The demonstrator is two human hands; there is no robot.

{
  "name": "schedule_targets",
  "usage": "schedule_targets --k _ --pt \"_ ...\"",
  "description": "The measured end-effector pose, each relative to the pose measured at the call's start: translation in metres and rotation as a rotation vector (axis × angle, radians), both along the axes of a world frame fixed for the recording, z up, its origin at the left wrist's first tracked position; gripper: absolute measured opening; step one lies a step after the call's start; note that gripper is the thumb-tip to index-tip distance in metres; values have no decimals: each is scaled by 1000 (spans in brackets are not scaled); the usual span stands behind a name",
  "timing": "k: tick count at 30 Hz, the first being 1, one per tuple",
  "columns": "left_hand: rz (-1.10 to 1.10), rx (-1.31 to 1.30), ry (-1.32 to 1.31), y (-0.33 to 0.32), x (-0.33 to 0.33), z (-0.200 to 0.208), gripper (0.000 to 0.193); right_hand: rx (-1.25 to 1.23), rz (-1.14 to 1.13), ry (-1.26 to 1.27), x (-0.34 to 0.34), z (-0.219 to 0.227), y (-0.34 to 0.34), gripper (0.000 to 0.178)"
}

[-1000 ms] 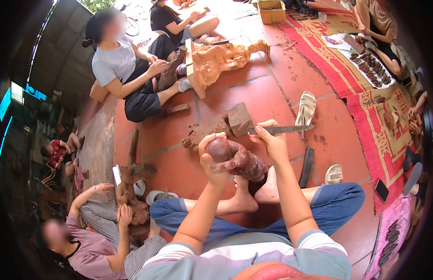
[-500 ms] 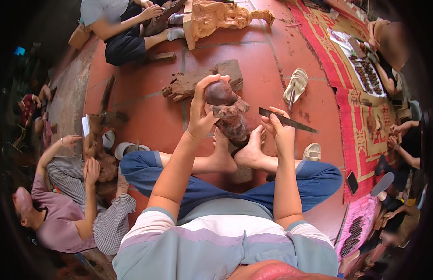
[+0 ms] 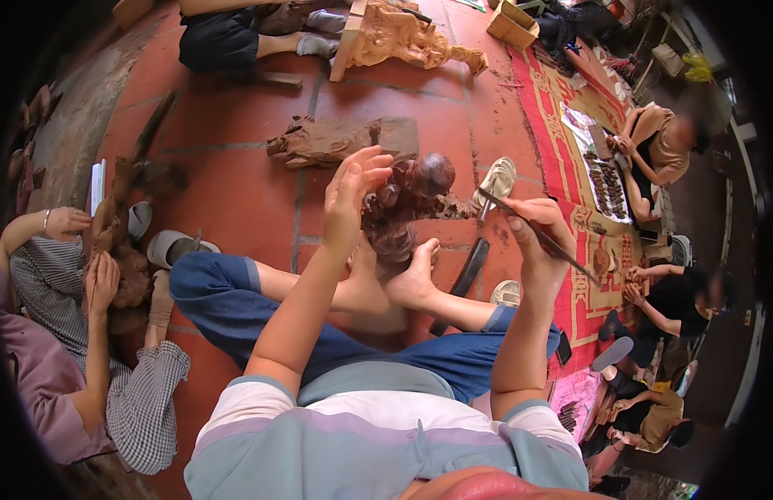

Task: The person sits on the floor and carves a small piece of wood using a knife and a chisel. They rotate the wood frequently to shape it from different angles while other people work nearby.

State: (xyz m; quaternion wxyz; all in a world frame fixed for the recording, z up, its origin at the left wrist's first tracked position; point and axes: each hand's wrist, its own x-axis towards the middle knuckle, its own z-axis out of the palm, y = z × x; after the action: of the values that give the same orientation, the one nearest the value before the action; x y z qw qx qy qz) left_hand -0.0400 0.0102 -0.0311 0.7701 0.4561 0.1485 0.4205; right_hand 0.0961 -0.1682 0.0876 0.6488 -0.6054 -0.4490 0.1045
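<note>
A dark reddish-brown wood carving [image 3: 393, 218] with a smooth round head [image 3: 433, 175] stands on the floor between my bare feet, tilted toward the right. My left hand [image 3: 353, 187] is raised at its left side, fingers stretched out, holding nothing; whether its edge touches the wood I cannot tell. My right hand [image 3: 538, 229] is apart from the carving, to its right. Thumb and fingers pinch a thin, dark, flat metal file [image 3: 562, 252], slanting down to the right.
Beyond the carving lies a rough wood block [image 3: 336, 140]. A long dark-handled tool [image 3: 466, 279] lies by my right foot, near a sandal [image 3: 496, 185]. At left a person works on another carving [image 3: 124, 258]. A pale carved figure [image 3: 403, 40] lies ahead; a red patterned mat [image 3: 562, 150] spreads right.
My left hand has let go of the carving's head and opened beside it. The carving now leans right. My right hand has moved right and turned the file. The view has shifted.
</note>
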Motion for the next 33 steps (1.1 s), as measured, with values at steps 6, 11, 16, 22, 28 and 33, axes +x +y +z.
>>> schedule_targets --k 6,11,16,22,28,33 --pt "-9 224 -32 -4 -1 15 42 -296 209 -43 5 15 41 15" --pt "9 350 83 -9 7 23 42 -218 106 210 58 8 45 11" --pt "122 467 119 -2 13 15 39 -241 178 116 37 16 47 12" --pt "46 519 154 0 10 15 39 -187 66 216 63 19 55 17" --pt "63 820 237 4 5 19 75 -296 240 226 41 35 55 36" --pt "168 816 365 -6 11 14 85 -407 348 155 21 49 68 16"
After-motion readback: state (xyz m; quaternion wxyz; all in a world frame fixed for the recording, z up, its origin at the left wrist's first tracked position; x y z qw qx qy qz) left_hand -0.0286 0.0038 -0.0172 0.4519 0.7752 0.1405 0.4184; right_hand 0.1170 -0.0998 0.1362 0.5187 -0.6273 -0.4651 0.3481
